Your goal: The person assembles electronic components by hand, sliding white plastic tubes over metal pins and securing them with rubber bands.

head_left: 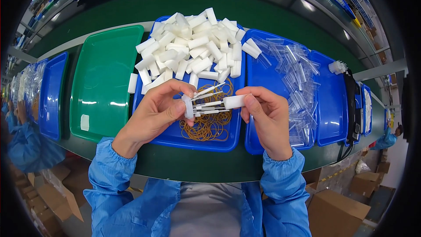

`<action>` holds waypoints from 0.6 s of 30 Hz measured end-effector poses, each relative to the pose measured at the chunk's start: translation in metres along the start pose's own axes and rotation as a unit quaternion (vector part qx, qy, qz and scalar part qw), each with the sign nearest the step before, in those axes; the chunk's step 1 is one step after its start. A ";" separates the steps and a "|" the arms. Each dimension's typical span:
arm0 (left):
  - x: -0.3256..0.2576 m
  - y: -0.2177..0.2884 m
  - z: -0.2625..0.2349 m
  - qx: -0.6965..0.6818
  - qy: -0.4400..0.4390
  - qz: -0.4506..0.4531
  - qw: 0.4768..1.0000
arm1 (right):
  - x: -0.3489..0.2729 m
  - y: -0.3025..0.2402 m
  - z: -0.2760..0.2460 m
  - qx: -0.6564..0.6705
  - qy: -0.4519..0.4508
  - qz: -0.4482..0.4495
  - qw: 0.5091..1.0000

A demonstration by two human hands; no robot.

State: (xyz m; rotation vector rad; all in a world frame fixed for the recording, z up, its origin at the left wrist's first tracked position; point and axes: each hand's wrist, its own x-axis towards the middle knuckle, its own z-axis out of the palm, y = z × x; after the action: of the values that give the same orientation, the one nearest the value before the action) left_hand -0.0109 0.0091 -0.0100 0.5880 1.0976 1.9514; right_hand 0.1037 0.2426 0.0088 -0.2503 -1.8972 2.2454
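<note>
Presently, our left hand [158, 113] pinches a bundle of rods [212, 103] pointing rightward, toward the white block [234, 101] pinched in our right hand [269, 116].

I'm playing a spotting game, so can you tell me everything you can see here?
white blocks: many, white, heaped on middle tray
rubber bands: many, yellow-brown, middle tray, near side
middle tray: one, blue, before the person
green tray: one, green, left of it
tubes: many, clear, in tray right of it
other trays: several, blue, left and right
table: one, dark green, under trays
boxes: several, brown, low on both sides
other people: at least two, blue clothes, far left and right
rod bundle: one, white and silver, left fingers
held block: one, white, right fingers
sleeves: two, blue, below
left fingers: one set, bare, centre-left
right fingers: one set, bare, centre-right
</note>
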 end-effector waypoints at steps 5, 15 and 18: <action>0.000 -0.003 0.003 0.008 -0.002 -0.002 1.000 | -0.004 -0.004 0.003 -0.017 -0.015 -0.001 1.000; 0.000 -0.005 0.002 0.060 -0.016 0.018 0.998 | -0.006 -0.005 0.000 0.004 -0.026 0.032 0.999; 0.002 -0.004 0.002 0.086 -0.015 0.014 0.996 | -0.004 -0.006 0.003 -0.004 0.004 0.035 0.999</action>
State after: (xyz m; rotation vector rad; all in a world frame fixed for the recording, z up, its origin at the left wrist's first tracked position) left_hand -0.0092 0.0125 -0.0121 0.7269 1.2537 1.8777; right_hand 0.1073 0.2400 0.0149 -0.3330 -1.9227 2.2780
